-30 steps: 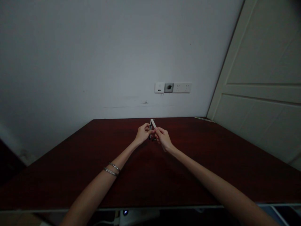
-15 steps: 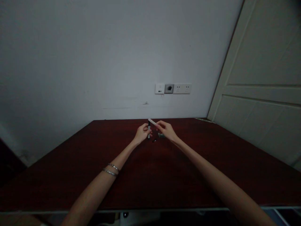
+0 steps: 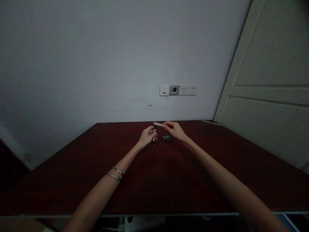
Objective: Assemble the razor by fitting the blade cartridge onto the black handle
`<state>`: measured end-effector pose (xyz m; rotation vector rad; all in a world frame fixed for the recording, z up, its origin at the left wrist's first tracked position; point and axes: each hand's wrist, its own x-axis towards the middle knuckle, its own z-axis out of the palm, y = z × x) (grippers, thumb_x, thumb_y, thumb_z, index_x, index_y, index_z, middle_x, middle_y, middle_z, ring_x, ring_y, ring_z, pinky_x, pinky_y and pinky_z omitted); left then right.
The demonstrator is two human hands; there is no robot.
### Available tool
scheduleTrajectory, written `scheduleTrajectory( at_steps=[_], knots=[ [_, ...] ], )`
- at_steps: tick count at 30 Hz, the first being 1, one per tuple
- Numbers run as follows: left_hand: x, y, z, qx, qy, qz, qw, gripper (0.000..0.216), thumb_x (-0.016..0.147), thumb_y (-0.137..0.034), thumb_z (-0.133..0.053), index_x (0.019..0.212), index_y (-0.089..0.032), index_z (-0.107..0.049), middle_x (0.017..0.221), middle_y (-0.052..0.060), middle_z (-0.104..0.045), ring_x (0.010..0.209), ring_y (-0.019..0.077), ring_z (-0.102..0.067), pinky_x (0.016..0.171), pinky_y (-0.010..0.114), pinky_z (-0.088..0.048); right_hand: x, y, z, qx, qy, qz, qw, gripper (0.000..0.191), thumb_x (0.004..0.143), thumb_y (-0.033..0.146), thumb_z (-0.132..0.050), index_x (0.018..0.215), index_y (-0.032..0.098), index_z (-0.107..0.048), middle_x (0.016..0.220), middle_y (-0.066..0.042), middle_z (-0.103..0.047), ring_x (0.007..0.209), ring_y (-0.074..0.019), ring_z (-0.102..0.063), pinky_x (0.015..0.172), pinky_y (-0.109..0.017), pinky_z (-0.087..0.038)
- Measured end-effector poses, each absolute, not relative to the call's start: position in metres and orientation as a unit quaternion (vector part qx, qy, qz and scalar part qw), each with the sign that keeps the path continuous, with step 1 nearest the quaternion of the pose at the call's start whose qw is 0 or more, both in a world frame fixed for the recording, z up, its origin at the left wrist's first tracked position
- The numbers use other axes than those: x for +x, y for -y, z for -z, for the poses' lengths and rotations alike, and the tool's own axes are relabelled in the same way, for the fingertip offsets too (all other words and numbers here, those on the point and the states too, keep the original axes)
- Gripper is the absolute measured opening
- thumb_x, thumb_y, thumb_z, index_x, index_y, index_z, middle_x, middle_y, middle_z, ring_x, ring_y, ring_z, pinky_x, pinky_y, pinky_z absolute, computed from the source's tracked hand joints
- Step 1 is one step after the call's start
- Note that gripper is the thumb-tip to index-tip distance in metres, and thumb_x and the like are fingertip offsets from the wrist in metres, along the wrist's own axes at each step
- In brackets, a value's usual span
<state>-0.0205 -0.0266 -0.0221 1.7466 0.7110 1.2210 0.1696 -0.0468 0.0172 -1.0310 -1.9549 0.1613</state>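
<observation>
My left hand (image 3: 147,136) is closed around a slim grey-and-black stick (image 3: 154,137), held upright; its exact kind is too small to tell. My right hand (image 3: 175,130) pinches the right end of a thin white bar (image 3: 158,124). The bar's left end meets the black top of the stick; whether they are joined I cannot tell. Below the hands, a small black piece (image 3: 159,143) lies on the table. A small clear-looking pack (image 3: 166,138) with dark and greenish parts rests under my right hand.
The dark red table (image 3: 154,180) runs back to a pale wall (image 3: 72,64). White sockets (image 3: 187,90) are set in the wall above its back edge. A cream panelled door (image 3: 267,109) stands along the right side.
My right hand has moved slightly right and up, and the white bar has swung from slanting to nearly level. More of the small pack shows now. My left hand keeps its hold.
</observation>
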Motion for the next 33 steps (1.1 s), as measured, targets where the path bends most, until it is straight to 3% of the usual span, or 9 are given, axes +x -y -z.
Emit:
scheduleTrajectory(
  at_steps=[5, 9, 15, 33],
  knots=[
    [-0.024, 0.020, 0.021, 0.692, -0.281, -0.508, 0.430, 0.023, 0.069, -0.017, -0.058, 0.090, -0.013, -0.050, 0.066, -0.001, -0.057, 0.053, 0.0107, -0.059, 0.053, 0.022, -0.046, 0.203, 0.038, -0.012, -0.452, 0.756, -0.084, 0.467, 0.034, 0.078, 0.045, -0.051, 0.079, 0.016, -0.067, 0.073, -0.004, -0.064, 0.066, -0.0162, -0.053, 0.063, -0.026, -0.037],
    [-0.026, 0.016, 0.025, 0.735, -0.284, -0.510, 0.345, 0.018, 0.069, -0.014, -0.057, 0.087, -0.014, -0.054, 0.069, -0.001, -0.058, 0.063, 0.0103, -0.057, 0.062, 0.022, -0.044, 0.200, 0.046, -0.024, -0.425, 0.759, -0.155, 0.468, 0.034, 0.075, 0.046, -0.054, 0.076, 0.014, -0.066, 0.068, -0.003, -0.061, 0.063, -0.0146, -0.051, 0.060, -0.025, -0.037],
    [-0.029, 0.016, 0.023, 0.767, -0.282, -0.514, 0.262, 0.014, 0.073, -0.019, -0.056, 0.087, -0.015, -0.058, 0.078, 0.000, -0.060, 0.074, 0.0122, -0.055, 0.071, 0.022, -0.042, 0.184, 0.059, -0.037, -0.403, 0.808, -0.220, 0.369, 0.031, 0.073, 0.042, -0.056, 0.076, 0.014, -0.069, 0.067, -0.002, -0.062, 0.061, -0.0136, -0.051, 0.058, -0.025, -0.037],
    [-0.032, 0.020, 0.021, 0.796, -0.290, -0.495, 0.195, 0.015, 0.078, -0.020, -0.052, 0.089, -0.017, -0.060, 0.084, 0.001, -0.063, 0.079, 0.0137, -0.057, 0.074, 0.023, -0.041, 0.194, 0.058, -0.035, -0.416, 0.792, -0.236, 0.380, 0.035, 0.072, 0.045, -0.058, 0.076, 0.013, -0.070, 0.060, -0.001, -0.058, 0.056, -0.0119, -0.047, 0.054, -0.024, -0.036]
  ],
)
